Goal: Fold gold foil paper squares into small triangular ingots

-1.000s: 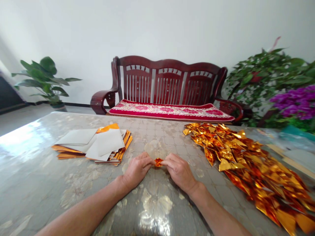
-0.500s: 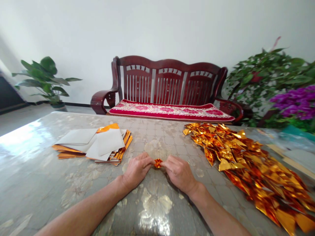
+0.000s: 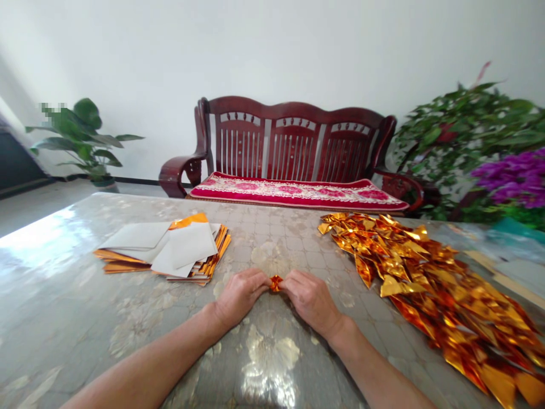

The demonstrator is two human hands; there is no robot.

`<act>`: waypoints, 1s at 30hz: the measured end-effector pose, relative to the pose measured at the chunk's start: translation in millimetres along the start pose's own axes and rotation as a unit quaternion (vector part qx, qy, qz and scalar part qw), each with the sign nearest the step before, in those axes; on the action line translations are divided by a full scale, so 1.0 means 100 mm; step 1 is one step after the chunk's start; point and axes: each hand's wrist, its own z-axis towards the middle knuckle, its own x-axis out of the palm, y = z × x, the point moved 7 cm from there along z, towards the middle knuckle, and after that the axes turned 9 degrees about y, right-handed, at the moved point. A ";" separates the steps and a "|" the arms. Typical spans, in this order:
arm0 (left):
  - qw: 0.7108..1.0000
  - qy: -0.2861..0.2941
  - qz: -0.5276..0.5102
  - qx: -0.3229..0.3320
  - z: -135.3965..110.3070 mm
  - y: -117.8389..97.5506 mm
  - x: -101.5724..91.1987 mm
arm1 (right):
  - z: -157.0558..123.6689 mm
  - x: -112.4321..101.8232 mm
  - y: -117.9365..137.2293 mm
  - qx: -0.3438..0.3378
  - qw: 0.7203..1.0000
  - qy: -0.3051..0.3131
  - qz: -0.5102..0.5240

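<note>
While the left hand (image 3: 240, 292) and right hand (image 3: 310, 298) pinch the folded gold foil paper (image 3: 275, 282) between closed fingertips just above the table (image 3: 63, 318), it looks light, thin, crease-prone and easily torn, so it is best held at its two ends.

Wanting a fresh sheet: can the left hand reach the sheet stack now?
Likely yes: the sheet stack lies near the left hand, bare table between, though the hand pinches the foil piece.
</note>
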 end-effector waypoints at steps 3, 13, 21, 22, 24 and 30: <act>1.000 -0.001 0.025 -0.009 -0.01 0.00 -0.01 | 0.00 0.01 0.03 -0.003 1.000 -0.003 -0.020; 1.000 -0.005 0.024 0.007 -0.02 -0.05 0.02 | 0.01 0.03 0.09 -0.003 1.000 -0.014 -0.023; 1.000 -0.019 -0.015 0.004 -0.03 -0.06 0.02 | 0.01 0.00 0.08 0.008 0.998 -0.036 0.042; 1.000 -0.022 -0.021 0.000 -0.03 -0.05 0.03 | 0.01 0.00 0.08 0.010 0.998 -0.040 0.047; 0.999 -0.029 -0.038 -0.009 -0.03 -0.04 0.03 | 0.01 -0.01 0.08 0.010 0.997 -0.050 0.058; 0.993 -0.071 -0.091 -0.016 -0.05 -0.02 0.00 | -0.01 -0.02 0.07 0.004 0.989 -0.092 0.113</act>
